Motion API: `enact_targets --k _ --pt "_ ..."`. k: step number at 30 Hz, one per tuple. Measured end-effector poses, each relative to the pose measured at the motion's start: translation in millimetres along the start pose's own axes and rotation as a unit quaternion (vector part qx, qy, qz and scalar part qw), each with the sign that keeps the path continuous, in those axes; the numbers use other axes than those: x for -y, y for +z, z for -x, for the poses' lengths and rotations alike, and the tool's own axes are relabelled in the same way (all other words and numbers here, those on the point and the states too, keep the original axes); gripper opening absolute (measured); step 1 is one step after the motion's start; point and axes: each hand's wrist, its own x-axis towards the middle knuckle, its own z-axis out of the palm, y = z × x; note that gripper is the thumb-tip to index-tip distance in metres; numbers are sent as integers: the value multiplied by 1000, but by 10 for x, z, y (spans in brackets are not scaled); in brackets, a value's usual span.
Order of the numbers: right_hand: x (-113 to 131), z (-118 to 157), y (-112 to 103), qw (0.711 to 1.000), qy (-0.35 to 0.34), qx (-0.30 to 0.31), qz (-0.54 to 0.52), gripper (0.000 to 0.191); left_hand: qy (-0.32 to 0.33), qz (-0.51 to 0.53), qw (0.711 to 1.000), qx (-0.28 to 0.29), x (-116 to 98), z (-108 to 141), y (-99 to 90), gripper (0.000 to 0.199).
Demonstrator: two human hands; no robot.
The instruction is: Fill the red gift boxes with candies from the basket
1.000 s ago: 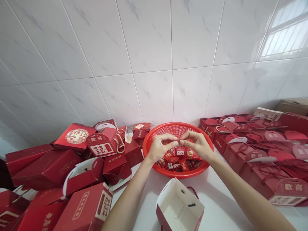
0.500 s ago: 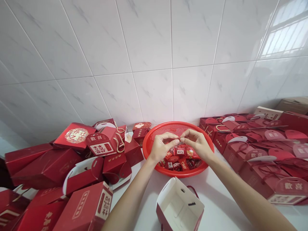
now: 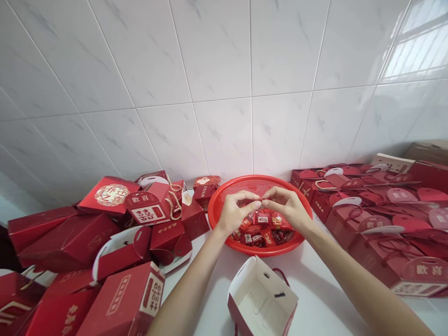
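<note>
Barely anything has shifted since the earlier frame beyond a slight change of view, with the left hand (image 3: 234,212) and right hand (image 3: 289,207) still meeting above the red basket (image 3: 219,198), fingertips pinched together on what may be a small red wrapper, though it is too hidden to be sure. Wrapped sweets (image 3: 264,231) lie inside the basket, which sits on the white bench (image 3: 315,291) near the tiled wall (image 3: 224,135). An open box (image 3: 261,301) stands just in front of the basket, between the forearms, with piled red boxes (image 3: 117,298) to the left and rows of closed boxes (image 3: 371,233) to the right.
</note>
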Motion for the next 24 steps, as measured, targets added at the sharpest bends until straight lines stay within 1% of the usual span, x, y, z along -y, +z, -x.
enact_targets --k 13,18,24 --pt "-23 -18 -6 999 17 3 -49 27 -31 30 999 0 10 5 7 24" --pt "-35 -18 -22 999 11 -17 -40 24 -55 26 998 -21 31 4 -4 32" --pt "-41 -15 -20 1000 -1 -17 -21 24 -67 38 996 -43 50 -9 -8 28"
